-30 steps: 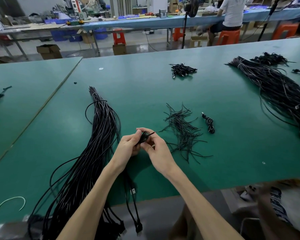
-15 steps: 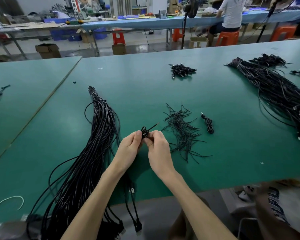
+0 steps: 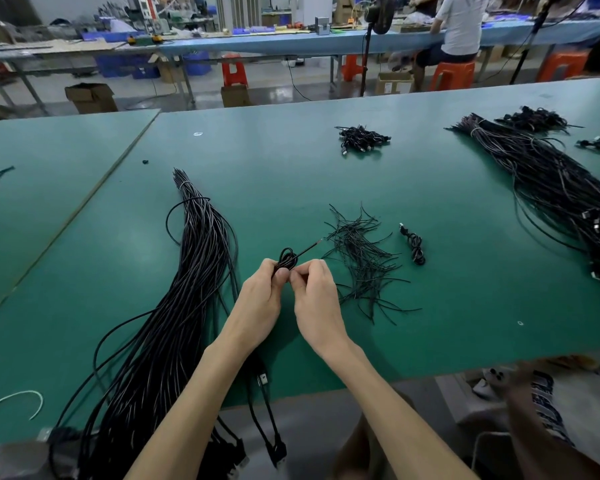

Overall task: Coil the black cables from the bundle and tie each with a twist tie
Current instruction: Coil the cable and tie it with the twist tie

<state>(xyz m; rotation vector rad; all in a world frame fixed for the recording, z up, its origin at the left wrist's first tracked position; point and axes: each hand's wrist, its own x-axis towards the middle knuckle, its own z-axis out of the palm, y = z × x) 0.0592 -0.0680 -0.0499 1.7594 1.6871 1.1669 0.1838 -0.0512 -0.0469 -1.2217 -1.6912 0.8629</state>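
We see a small coiled cable (image 3: 287, 258) pinched between both hands above the green table (image 3: 291, 168). Its loop pokes out just beyond the left hand (image 3: 260, 306), and the right hand (image 3: 317, 303) grips it with curled fingers. A thin end juts toward the twist ties (image 3: 361, 261) on the right, while the bundle (image 3: 187, 289) lies to the left.

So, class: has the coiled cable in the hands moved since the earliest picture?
Yes, slightly: the coiled cable has shifted up the picture, and its stray end now points closer to the loose twist ties, which stayed put.
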